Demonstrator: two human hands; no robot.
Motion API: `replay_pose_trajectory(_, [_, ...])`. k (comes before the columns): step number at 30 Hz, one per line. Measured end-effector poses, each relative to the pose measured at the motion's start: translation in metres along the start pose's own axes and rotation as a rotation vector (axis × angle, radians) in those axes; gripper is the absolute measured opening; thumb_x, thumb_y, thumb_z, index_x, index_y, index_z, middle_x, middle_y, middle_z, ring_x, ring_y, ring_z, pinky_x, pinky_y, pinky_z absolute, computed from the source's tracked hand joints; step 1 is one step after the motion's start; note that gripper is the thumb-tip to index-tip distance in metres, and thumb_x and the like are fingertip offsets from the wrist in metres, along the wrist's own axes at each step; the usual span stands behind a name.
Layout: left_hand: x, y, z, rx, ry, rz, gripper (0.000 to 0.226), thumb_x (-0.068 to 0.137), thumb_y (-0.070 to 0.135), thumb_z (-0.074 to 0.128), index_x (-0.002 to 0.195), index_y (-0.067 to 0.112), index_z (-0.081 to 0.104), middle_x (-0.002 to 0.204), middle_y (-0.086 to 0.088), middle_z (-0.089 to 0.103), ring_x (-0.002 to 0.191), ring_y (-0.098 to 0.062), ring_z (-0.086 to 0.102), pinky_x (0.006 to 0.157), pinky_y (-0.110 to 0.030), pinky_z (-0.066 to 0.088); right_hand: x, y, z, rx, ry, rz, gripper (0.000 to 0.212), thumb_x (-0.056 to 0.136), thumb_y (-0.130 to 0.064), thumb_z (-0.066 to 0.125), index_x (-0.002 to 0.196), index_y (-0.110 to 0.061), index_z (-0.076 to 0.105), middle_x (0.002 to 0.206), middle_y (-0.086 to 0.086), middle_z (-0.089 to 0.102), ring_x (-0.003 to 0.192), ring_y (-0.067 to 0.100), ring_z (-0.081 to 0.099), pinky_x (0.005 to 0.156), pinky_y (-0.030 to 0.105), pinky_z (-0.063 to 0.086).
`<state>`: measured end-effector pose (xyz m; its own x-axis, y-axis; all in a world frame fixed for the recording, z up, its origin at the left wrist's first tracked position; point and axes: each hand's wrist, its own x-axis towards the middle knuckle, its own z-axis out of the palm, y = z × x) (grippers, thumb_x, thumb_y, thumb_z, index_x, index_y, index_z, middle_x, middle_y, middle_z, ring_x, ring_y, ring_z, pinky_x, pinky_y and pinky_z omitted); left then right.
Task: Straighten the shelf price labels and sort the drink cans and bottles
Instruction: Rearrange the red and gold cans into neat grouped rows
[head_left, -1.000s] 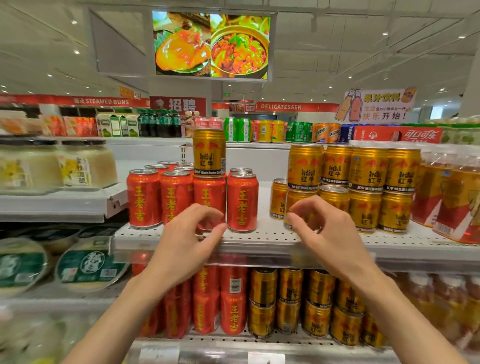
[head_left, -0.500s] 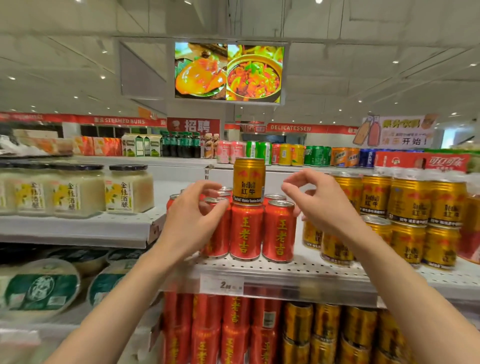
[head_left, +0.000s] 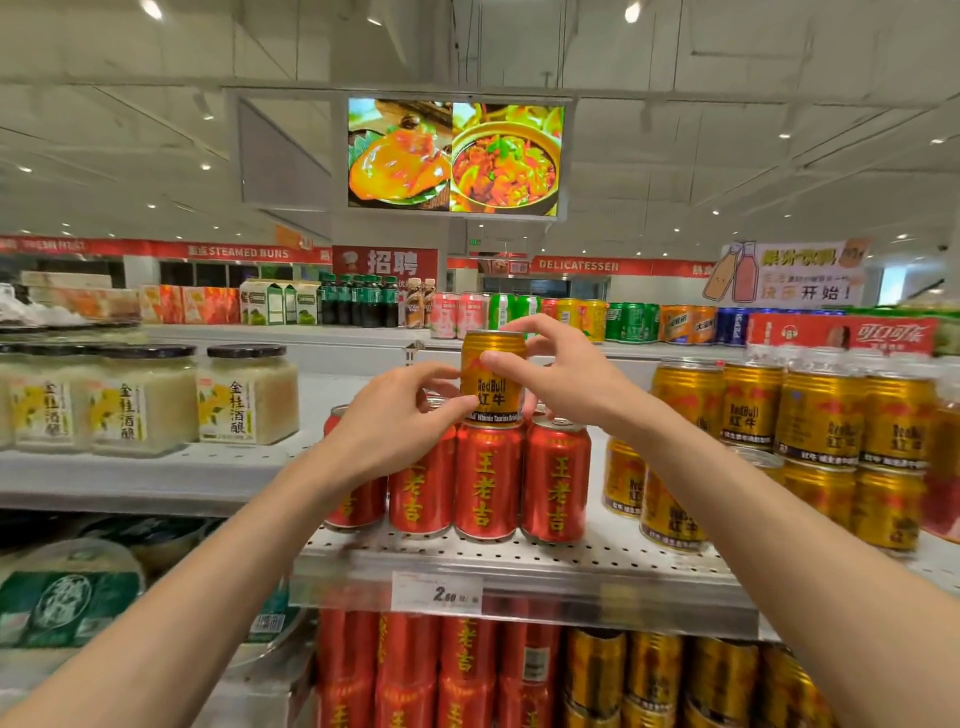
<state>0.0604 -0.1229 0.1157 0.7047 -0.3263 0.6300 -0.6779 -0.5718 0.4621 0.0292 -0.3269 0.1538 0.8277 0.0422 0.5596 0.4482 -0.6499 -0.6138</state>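
Both hands grip a gold Red Bull can (head_left: 492, 376) standing atop red Wanglaoji cans (head_left: 488, 480) on the perforated shelf (head_left: 597, 558): left hand (head_left: 387, 423) fingers curled at its base, right hand (head_left: 566, 371) pinching its upper part.

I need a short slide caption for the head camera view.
Both hands, left and right, grip a gold Red Bull can standing atop red cans.

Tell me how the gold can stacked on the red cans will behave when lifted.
The gold can looks rigid metal, so it should hold its shape. It stands upright on a red can, so a sideways nudge could tip it. Its smooth sides look slick, and both hands already touch it.
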Motion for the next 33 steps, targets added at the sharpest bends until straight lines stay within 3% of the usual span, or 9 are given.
replay_pose_trajectory(6, [-0.004,0.007,0.001,-0.051,0.061,0.049,0.046,0.095,0.056,0.063,0.135,0.034,0.063,0.126,0.014,0.07,0.106,-0.005,0.066,0.098,-0.044,0.056,-0.01,-0.003,-0.003,0.112,0.062,-0.02,0.042,0.093,-0.045,0.069,0.126,-0.024,0.056,0.111,0.001,0.069,0.059,0.019,0.074,0.051,0.028,0.057])
replay_pose_trajectory(10, [-0.017,0.02,0.006,-0.177,0.111,0.099,0.044,0.095,0.054,0.064,0.134,0.035,0.06,0.119,0.019,0.069,0.102,0.005,0.065,0.091,-0.036,0.058,-0.033,-0.014,-0.01,0.196,0.142,-0.017,0.042,0.094,-0.041,0.07,0.127,-0.019,0.056,0.107,0.004,0.072,0.057,0.022,0.071,0.048,0.025,0.053])
replay_pose_trajectory(14, [-0.043,0.036,0.023,-0.347,0.104,0.136,0.038,0.097,0.044,0.065,0.134,0.033,0.06,0.113,0.022,0.07,0.099,0.008,0.067,0.081,-0.016,0.057,-0.077,-0.015,-0.014,0.281,0.213,0.012,0.041,0.094,-0.038,0.07,0.126,-0.014,0.056,0.102,0.007,0.075,0.06,0.021,0.072,0.048,0.024,0.052])
replay_pose_trajectory(17, [-0.071,0.041,0.047,-0.474,0.046,0.148,0.035,0.097,0.04,0.069,0.131,0.032,0.064,0.116,0.017,0.073,0.103,0.004,0.069,0.084,-0.015,0.057,-0.124,-0.002,-0.013,0.312,0.278,0.089,0.038,0.094,-0.04,0.069,0.123,-0.019,0.058,0.103,0.005,0.075,0.065,0.019,0.074,0.051,0.025,0.054])
replay_pose_trajectory(23, [-0.129,0.062,0.12,-0.672,-0.085,0.012,0.039,0.089,0.046,0.07,0.126,0.034,0.069,0.115,0.014,0.076,0.104,-0.003,0.072,0.087,-0.023,0.06,-0.213,0.044,-0.011,0.454,0.39,0.269,0.034,0.089,-0.037,0.072,0.118,-0.022,0.061,0.096,0.006,0.074,0.056,0.027,0.07,0.05,0.028,0.056])
replay_pose_trajectory(26, [-0.148,0.082,0.157,-0.724,-0.074,-0.061,0.033,0.089,0.046,0.074,0.12,0.035,0.072,0.112,0.013,0.078,0.104,-0.005,0.073,0.091,-0.028,0.057,-0.243,0.069,-0.024,0.535,0.435,0.312,0.035,0.084,-0.038,0.074,0.113,-0.021,0.063,0.093,0.009,0.074,0.052,0.029,0.066,0.048,0.029,0.055])
replay_pose_trajectory(33, [-0.152,0.156,0.227,-0.824,-0.029,-0.175,0.028,0.087,0.038,0.077,0.114,0.033,0.075,0.104,0.01,0.08,0.091,0.001,0.072,0.079,-0.013,0.054,-0.277,0.127,-0.096,0.613,0.383,0.321,0.042,0.081,-0.037,0.074,0.115,-0.015,0.062,0.1,0.011,0.073,0.054,0.032,0.065,0.049,0.03,0.054])
